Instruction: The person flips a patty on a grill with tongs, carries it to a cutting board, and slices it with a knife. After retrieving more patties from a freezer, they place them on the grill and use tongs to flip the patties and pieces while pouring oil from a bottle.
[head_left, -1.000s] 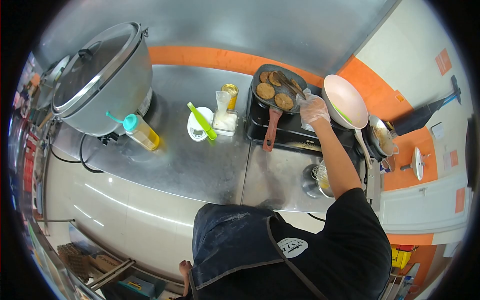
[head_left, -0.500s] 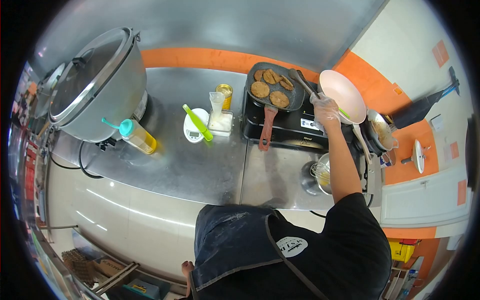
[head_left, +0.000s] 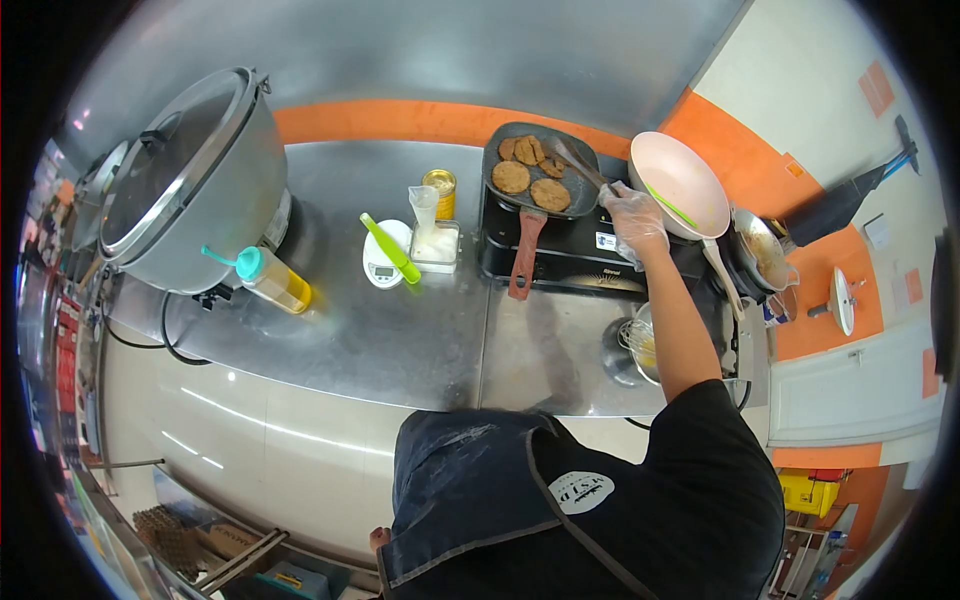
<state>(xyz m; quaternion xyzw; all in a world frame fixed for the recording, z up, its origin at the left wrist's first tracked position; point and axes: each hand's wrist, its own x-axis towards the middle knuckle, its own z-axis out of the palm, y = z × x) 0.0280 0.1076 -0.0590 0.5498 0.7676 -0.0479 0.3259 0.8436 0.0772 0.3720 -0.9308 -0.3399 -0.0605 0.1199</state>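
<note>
My right hand (head_left: 634,214), in a clear plastic glove, is closed round the handle of a dark spatula (head_left: 580,163). The spatula's head is over the right part of the square grey pan (head_left: 577,198), at the edge of the brown patties there. Several patties lie in this pan, among them a round one (head_left: 550,194) near the front. The pan rests on a black gas stove (head_left: 560,262), its reddish handle pointing toward me. Low at my side, my left hand (head_left: 380,538) shows only in part beside the apron; its fingers are too small to make out.
A pink pan (head_left: 680,180) with a green utensil stands right of the square pan. A whisk sits in a metal bowl (head_left: 645,350) in front. Leftward are a white scale (head_left: 384,268), a tin (head_left: 441,198), an oil bottle (head_left: 280,284) and a large cooker (head_left: 200,200).
My right hand has moved slightly left and down. The spatula's head has come down from the pan's right edge in among the patties, and the patties at the right have shifted.
</note>
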